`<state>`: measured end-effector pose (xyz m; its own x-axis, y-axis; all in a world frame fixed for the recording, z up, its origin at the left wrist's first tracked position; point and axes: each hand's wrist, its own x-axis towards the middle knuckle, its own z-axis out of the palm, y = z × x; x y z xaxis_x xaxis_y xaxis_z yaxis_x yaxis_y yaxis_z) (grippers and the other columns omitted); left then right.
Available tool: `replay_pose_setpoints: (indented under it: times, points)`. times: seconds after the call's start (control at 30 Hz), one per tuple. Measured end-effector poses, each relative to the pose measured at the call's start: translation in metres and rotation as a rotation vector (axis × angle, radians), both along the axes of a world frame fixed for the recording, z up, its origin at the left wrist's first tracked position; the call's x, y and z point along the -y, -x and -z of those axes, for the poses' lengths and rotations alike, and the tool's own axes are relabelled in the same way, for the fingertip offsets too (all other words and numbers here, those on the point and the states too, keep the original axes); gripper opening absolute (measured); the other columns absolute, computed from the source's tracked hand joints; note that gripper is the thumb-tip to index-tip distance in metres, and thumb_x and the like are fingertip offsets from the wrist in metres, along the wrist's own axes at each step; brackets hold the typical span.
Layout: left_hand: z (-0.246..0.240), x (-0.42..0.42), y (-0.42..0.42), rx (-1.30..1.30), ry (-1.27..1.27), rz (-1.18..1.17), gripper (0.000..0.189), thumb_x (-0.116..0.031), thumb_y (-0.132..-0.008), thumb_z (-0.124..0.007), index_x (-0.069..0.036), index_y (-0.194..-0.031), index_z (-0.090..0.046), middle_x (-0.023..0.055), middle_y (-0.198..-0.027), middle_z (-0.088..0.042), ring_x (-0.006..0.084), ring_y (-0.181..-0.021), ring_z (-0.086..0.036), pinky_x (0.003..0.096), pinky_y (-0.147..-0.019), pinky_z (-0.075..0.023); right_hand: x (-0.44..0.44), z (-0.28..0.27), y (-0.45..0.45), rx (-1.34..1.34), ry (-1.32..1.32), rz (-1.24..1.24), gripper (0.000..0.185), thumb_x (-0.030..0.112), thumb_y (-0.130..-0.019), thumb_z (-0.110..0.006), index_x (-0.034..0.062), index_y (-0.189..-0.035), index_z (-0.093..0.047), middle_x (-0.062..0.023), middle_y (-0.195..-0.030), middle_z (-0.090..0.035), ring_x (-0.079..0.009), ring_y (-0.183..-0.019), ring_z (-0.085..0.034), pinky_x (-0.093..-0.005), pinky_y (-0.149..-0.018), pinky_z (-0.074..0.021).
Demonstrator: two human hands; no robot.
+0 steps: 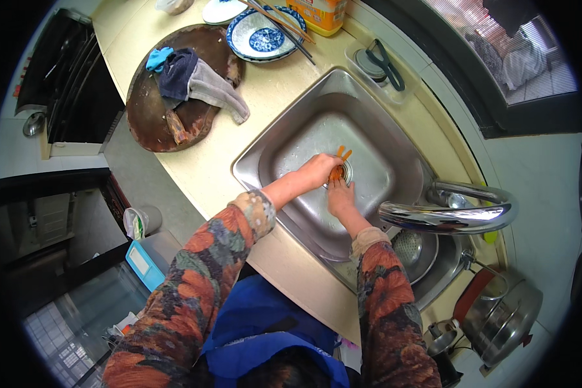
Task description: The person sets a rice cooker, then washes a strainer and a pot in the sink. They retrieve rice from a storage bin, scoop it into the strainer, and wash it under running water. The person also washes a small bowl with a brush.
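Both my hands are down in the stainless steel sink [291, 131], at its drain. My left hand [324, 169] has its fingers closed around an orange thing [337, 173], whose two narrow prongs stick out past the fingers; its exact kind cannot be told. My right hand [341, 196] reaches the same thing from below, fingertips touching it, its thumb apart. The curved chrome faucet [446, 216] arches over the sink to the right of my right hand. No running water is visible.
A round wooden chopping board [145, 111] bears cloths [208, 87] and a knife, its blade covered. Behind are a blue-and-white bowl [266, 39] with chopsticks, an orange container [320, 14], and a plastic tray [397, 99]. A strainer [410, 252] sits in the smaller basin.
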<state>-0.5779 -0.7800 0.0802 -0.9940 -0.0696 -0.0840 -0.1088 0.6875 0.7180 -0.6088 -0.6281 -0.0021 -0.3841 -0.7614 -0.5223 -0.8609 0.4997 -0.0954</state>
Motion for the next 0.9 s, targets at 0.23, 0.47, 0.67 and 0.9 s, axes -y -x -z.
replay_pose_setpoints:
  times: [0.23,0.47,0.67,0.9]
  points:
    - [0.072,-0.003,-0.012,0.432,0.309,0.166,0.029,-0.004,-0.082,-0.047,-0.005,-0.108,-0.06,0.0163,-0.111,-0.059,0.0327,-0.097,-0.059,0.0381,-0.083,-0.0491,-0.005,0.0,0.001,0.033,-0.032,-0.016,0.059,0.009,-0.08,-0.049,-0.0005,-0.136,-0.032,-0.0118,-0.14,-0.036,-0.0222,-0.134,-0.028,-0.052,-0.105,-0.0237]
    - [0.117,-0.032,-0.03,0.039,0.411,0.179,0.017,-0.013,-0.081,-0.052,-0.006,-0.087,-0.066,0.0128,-0.079,-0.066,0.0298,-0.074,-0.065,0.0412,-0.064,-0.0523,0.0,0.015,0.003,-0.087,0.112,-0.03,0.029,0.01,-0.081,-0.051,0.004,-0.108,-0.058,-0.0099,-0.109,-0.058,-0.024,-0.108,-0.05,-0.0496,-0.096,-0.0338]
    - [0.115,-0.033,-0.021,0.143,0.486,0.128,0.011,-0.022,-0.074,-0.058,-0.014,-0.072,-0.065,0.0067,-0.063,-0.064,0.0265,-0.06,-0.064,0.043,-0.053,-0.0504,-0.003,0.008,0.017,-0.121,0.467,-0.157,0.026,0.009,-0.085,-0.045,0.0022,-0.107,-0.058,-0.0119,-0.109,-0.058,-0.0265,-0.108,-0.049,-0.0473,-0.092,-0.0362]
    - [0.047,-0.031,0.002,0.677,0.548,0.423,0.025,-0.019,-0.079,-0.061,-0.013,-0.102,-0.067,0.0033,-0.097,-0.067,0.0247,-0.089,-0.064,0.0476,-0.061,-0.0529,-0.006,-0.017,0.017,-0.219,0.471,-0.471,0.026,0.007,-0.078,-0.052,0.0015,-0.102,-0.059,-0.0103,-0.106,-0.058,-0.0266,-0.101,-0.048,-0.0417,-0.085,-0.0369]
